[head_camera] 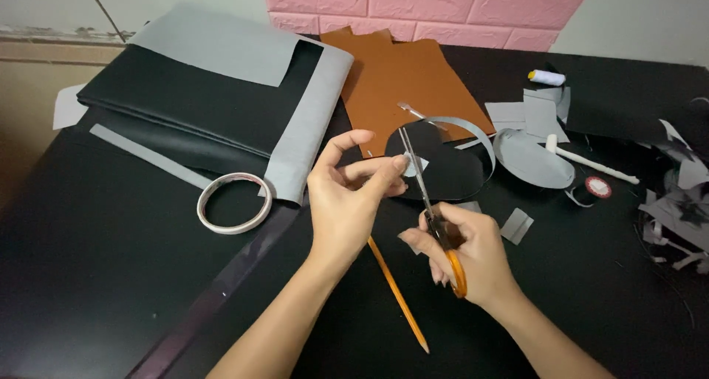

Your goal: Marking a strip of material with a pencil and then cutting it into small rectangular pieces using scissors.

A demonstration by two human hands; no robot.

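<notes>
My left hand [347, 194] pinches the near edge of a rounded black cut-out piece [454, 169], holding it up above the black table [88, 276]. A thin grey strip [473, 132] curls off the piece's far side. My right hand [469, 250] grips orange-handled scissors [432, 209], whose blades point away from me and are parted at the piece's edge, right beside my left fingertips. An orange pencil [399, 298] lies on the table under my hands.
A roll of tape [235, 202] lies left of my hands. Folded black-and-grey material [214, 98] fills the back left, a brown sheet [402, 76] the back middle. Grey scraps [532, 157], a white spool [546, 77], a white stick [591, 161] and offcuts [679, 216] sit right.
</notes>
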